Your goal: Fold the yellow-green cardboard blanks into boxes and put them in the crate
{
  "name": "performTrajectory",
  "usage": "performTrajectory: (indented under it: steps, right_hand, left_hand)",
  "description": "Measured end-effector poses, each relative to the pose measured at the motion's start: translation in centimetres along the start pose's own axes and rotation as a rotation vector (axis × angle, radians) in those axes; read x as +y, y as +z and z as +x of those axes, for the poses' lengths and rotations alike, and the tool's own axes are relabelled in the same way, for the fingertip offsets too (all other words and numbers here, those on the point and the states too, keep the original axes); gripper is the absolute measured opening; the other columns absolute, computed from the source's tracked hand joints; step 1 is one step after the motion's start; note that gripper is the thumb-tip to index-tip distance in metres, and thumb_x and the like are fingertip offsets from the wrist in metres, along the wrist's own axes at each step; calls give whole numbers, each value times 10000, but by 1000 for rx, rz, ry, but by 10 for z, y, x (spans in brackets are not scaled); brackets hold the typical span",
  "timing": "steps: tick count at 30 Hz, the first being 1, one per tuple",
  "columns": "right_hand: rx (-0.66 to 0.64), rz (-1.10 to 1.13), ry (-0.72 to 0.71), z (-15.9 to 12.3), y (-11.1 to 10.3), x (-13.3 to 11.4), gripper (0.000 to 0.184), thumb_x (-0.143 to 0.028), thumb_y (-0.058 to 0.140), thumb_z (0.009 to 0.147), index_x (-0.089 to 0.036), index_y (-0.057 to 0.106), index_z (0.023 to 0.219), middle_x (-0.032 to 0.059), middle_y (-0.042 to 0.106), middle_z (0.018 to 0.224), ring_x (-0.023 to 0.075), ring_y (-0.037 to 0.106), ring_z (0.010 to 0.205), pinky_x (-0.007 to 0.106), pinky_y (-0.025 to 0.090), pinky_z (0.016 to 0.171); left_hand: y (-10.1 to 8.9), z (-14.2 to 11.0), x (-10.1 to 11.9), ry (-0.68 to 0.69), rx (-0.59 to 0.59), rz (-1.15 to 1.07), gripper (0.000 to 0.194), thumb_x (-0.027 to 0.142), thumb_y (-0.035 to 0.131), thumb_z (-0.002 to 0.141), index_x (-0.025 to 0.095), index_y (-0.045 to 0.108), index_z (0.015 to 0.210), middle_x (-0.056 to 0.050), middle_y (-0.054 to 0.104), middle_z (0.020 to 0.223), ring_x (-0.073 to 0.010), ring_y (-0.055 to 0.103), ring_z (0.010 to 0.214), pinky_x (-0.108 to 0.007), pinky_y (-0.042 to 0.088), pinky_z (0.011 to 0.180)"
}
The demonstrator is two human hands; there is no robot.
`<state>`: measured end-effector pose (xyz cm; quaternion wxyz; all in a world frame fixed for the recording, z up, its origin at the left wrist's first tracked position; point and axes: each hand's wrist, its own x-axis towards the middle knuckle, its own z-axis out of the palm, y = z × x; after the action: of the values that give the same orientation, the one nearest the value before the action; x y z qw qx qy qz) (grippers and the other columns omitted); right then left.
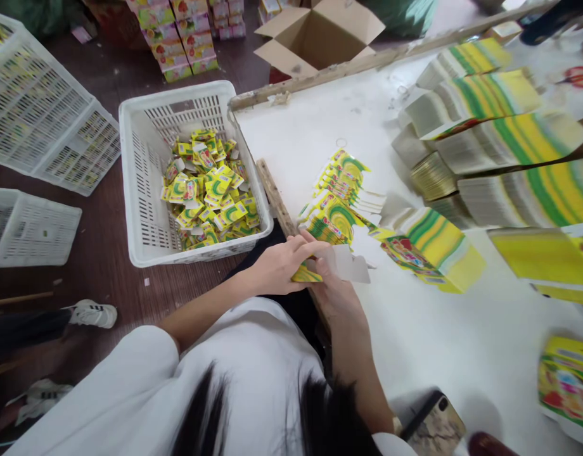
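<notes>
At the table's near edge, my left hand (278, 263) and my right hand (338, 296) meet around one small yellow-green carton (307, 273). Both hands are closed on it, and its pale inner flap (351, 263) sticks out to the right. My fingers hide part of the carton. Just beyond them lies a fanned stack of flat printed cartons (333, 218), with more overlapping cartons (341, 171) behind. Left of my hands, a white plastic basket (132, 221) holds many folded yellow-green cartons (220, 187).
Long stacks of flat cartons (510, 142) cover the white table's (415, 342) right side, near red-handled scissors (580, 77). A phone (436, 424) lies close to my right arm. An open cardboard box (320, 38) and more white crates (39, 107) stand beyond. Another person's shoe (94, 314) shows at left.
</notes>
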<state>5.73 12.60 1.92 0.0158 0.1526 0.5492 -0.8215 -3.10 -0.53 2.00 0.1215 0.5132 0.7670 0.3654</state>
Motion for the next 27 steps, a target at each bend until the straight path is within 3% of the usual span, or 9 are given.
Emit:
performTrajectory:
  steps: [5,8,11,13,16,19,22,24,27]
  right_hand:
    - [65,-84,-69,2,-3,7,703,-657,533,911,-250,468,1482,104,538,1498,282,550,1352,469,509,1094]
    - [129,-271,-244,-1,0,5,666,-520,589,926,-276,414,1521,98,530,1506,282,534,1369,481,480,1119]
    - [157,-653,-403,-3,2,0,521,-275,618,908,-336,556,1423,45,487,1547,270,486,1413,460,445,1152]
    - [192,-794,-452,-3,0,-1,464,-198,561,919,-353,627,1351,31,524,1517,257,521,1384,457,454,1144]
    - [303,-753,-497,1,-8,-1,476,-217,536,950,-344,573,1408,42,540,1502,251,515,1390,493,416,1173]
    - [232,-775,-509,3,-13,1,628,-305,585,951,-302,381,1544,73,376,1615,275,339,1502,529,322,1223]
    - [138,-923,-515,3,-10,1,685,-327,575,962,-272,292,1582,85,187,1683,288,161,1554,537,288,1234]
    - [155,-973,-507,2,-9,0,602,-327,532,986,-286,351,1559,77,194,1683,281,183,1551,527,315,1224]
    - [160,-971,-498,-2,-15,-8,421,-335,518,996,-327,564,1414,50,328,1640,265,348,1499,492,386,1191]
  left_hand:
    - [-4,1,-3,-79,-27,-12,529,275,687,765,238,464,1243,-87,590,1163,-260,664,999,-336,535,755]
    - [-5,3,-6,-141,-54,-97,652,270,684,747,242,371,1318,-107,567,1275,-278,656,1066,-356,540,773]
    - [-3,3,-11,-142,12,-148,836,232,698,708,236,244,1410,-146,504,1361,-296,610,1167,-391,541,839]
    - [-3,2,-14,-126,92,-131,841,212,720,686,214,279,1402,-164,490,1348,-313,559,1230,-429,519,927]
    - [-9,-1,-17,-167,143,-51,675,283,775,700,195,452,1286,-148,559,1251,-328,558,1188,-484,473,1000]
    - [-19,-4,-17,-196,159,-17,513,360,776,742,190,563,1177,-109,638,1108,-293,613,1050,-440,497,935]
    - [-26,-3,-15,-170,198,-1,475,305,769,738,188,608,1169,-97,660,1077,-269,627,1029,-394,505,919]
    - [-29,0,-14,-165,193,12,485,308,777,729,198,626,1176,-94,671,1085,-263,633,1037,-383,504,930]
    - [-34,2,-15,-173,167,-2,527,392,802,715,206,642,1182,-92,689,1108,-258,647,1045,-370,509,935]
